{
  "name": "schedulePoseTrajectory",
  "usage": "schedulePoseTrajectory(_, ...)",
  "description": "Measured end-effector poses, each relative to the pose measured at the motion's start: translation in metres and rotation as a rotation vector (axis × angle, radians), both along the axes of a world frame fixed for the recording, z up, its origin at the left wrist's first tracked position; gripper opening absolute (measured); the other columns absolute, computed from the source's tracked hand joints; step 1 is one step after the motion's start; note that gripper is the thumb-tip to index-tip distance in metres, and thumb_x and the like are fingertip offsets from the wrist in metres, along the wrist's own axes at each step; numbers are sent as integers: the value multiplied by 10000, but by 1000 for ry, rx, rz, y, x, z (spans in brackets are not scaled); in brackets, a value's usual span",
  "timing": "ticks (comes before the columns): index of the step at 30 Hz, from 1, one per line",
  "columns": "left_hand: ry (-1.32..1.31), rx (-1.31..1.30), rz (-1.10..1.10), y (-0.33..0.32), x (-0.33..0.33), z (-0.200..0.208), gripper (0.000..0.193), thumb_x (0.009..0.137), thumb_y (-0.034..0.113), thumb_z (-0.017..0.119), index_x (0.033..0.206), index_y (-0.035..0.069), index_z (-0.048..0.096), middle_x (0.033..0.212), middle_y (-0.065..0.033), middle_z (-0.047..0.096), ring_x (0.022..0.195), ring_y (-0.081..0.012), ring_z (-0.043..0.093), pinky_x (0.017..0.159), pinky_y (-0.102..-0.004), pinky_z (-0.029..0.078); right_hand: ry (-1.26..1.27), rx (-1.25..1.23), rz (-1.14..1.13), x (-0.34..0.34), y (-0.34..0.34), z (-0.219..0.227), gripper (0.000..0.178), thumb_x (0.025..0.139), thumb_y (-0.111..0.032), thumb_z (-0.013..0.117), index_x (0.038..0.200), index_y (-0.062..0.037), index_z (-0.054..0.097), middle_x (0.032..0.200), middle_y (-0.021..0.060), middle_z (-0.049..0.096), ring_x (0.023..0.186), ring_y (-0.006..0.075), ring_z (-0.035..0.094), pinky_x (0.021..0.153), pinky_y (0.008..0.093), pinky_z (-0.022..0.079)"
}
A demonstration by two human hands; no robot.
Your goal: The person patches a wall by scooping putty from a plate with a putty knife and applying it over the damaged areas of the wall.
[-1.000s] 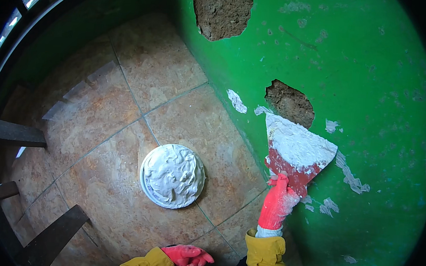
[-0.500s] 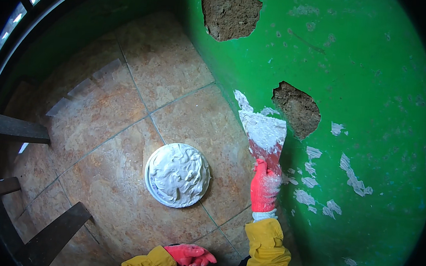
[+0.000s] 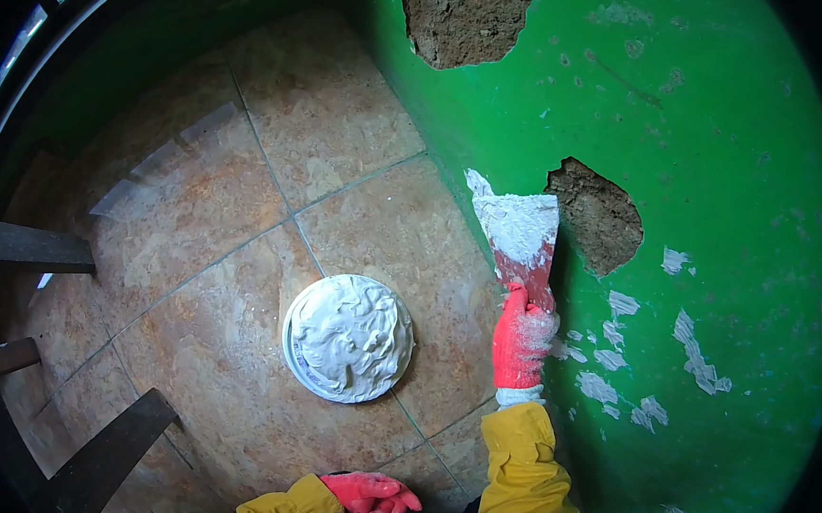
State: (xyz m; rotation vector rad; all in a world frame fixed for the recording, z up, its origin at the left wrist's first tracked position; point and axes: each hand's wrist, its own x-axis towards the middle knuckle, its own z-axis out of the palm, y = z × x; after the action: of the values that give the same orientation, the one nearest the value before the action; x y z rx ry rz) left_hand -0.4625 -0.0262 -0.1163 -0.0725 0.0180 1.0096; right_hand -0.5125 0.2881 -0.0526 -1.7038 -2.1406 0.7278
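- Green wall [image 3: 739, 203], tiled floor [image 3: 206, 328]: heaped putty [image 3: 353, 336] sits within seemingly handy reach.
- Right hand [image 3: 523, 348] clasps scraper [image 3: 524, 248] low, apparently leaving its blade clear.
- Left hand [image 3: 373, 495] rests half-curled, seemingly empty.

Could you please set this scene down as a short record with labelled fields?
Right hand: pink-gloved, gripping a red scraper
Right hand point: right hand
Scraper: wide end up, coated with white paste; contact with the wall cannot be told
Left hand: pink-gloved, loosely curled, nothing visible in it
Container: round, white, heaped with paste
Wall: green, two broken brown patches, scattered white smears
Floor: brownish tiles
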Motion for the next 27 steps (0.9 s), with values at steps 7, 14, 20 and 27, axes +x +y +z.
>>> schedulePoseTrajectory(7, 9, 35, 25, 2, 1, -2, 502, 929, 390, 368, 1174, -27, 500, 824, -55, 569, 533, -70, 470, 589, -188, 388, -75, 63, 70, 17, 0, 15, 318, 815, -255, 585, 646, 13, 621, 574, 112, 569, 541, 214, 540, 546, 348, 411)
schedulePoseTrajectory(14, 29, 44, -18, 3, 0, -2, 633, 856, 483, 476, 1188, -55, 466, 864, -45, 563, 572, -70, 483, 557, -178, 382, -99, 407, 717, -5, 11, 75, 219, 758, -137, 569, 963, -63, 540, 841, 107, 579, 758, 306, 559, 601, 388, 447)
schedulePoseTrajectory(20, 26, 12, -32, 1, -3, 0, 647, 842, 497, 490, 1185, -52, 471, 860, -47, 563, 571, -68, 484, 559, -176, 381, -465, 856, 1233, -13, -5, 91, 284, 715, -146, 567, 980, -49, 535, 810, 41, 507, 711, 196, 511, 504, 301, 433)
schedulePoseTrajectory(27, 20, 48, -24, 5, -2, -1, 614, 858, 472, 481, 1181, -50, 474, 860, -42, 565, 567, -67, 482, 572, -178, 381, -366, 680, 1198, -25, -2, 105, 243, 726, -137, 568, 952, -58, 524, 813, 69, 528, 705, 238, 527, 477, 328, 431)
